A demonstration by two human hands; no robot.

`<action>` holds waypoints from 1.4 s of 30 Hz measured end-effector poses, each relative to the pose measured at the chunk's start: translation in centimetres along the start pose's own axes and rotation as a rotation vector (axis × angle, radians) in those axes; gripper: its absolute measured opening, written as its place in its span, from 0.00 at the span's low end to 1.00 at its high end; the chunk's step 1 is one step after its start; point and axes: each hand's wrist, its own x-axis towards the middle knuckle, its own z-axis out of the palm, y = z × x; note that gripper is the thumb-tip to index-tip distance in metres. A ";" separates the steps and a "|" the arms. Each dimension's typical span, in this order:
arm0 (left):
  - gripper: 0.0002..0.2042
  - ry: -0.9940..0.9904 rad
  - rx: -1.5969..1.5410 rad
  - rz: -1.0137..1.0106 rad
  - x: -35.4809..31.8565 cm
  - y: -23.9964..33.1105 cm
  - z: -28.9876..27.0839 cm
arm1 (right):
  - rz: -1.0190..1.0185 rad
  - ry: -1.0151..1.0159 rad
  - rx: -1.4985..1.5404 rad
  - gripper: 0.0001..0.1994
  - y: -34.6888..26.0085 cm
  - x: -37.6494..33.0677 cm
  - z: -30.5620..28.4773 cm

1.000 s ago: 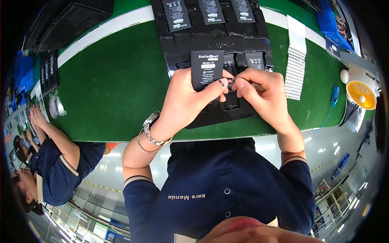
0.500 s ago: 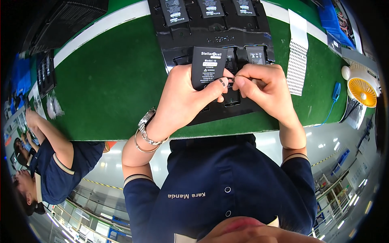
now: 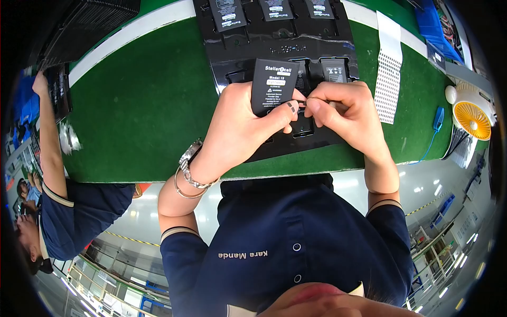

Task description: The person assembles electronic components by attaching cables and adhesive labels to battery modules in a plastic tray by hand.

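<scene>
Co-worker's arm (image 3: 50,137) at left now reaches farther out; over near half of black tray (image 3: 237,55), left hand (image 3: 237,119), turned inward, grips black battery (image 3: 273,87), leaning slightly more right than before, right hand (image 3: 348,116), curled, pinching small dark strip (image 3: 302,104) beside it.

Right hand (image 3: 346,115) in apparent pinch

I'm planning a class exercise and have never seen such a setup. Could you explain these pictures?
There is no machine: a person works barehanded. The pictures come from a fisheye camera on the person's head, looking down, so straight edges bend. The left hand holds a flat black battery. The right hand has its fingertips beside the battery's right edge; whether they pinch anything is too small to tell. On the green table lie a black tray with similar batteries and a white dotted sheet.
</scene>
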 end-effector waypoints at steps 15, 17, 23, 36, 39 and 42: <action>0.07 -0.008 0.023 0.002 0.0 0.0 -0.1 | 0.002 0.007 -0.022 0.08 -0.1 0.1 0.1; 0.07 -0.009 0.021 0.004 0.1 0.0 -0.1 | 0.017 0.008 -0.008 0.09 -0.1 0.1 0.2; 0.07 -0.012 0.035 -0.004 0.1 0.0 -0.2 | 0.019 0.015 -0.008 0.09 -0.1 0.1 0.2; 0.06 0.031 -0.008 -0.014 0.1 0.1 0.1 | 0.000 0.032 -0.027 0.09 0.1 0.1 0.3; 0.06 0.032 -0.008 -0.015 0.1 0.1 0.1 | 0.000 0.033 -0.038 0.09 0.1 0.1 0.4; 0.06 0.028 -0.002 -0.012 0.1 0.1 0.1 | -0.009 0.043 -0.048 0.08 0.1 0.1 0.4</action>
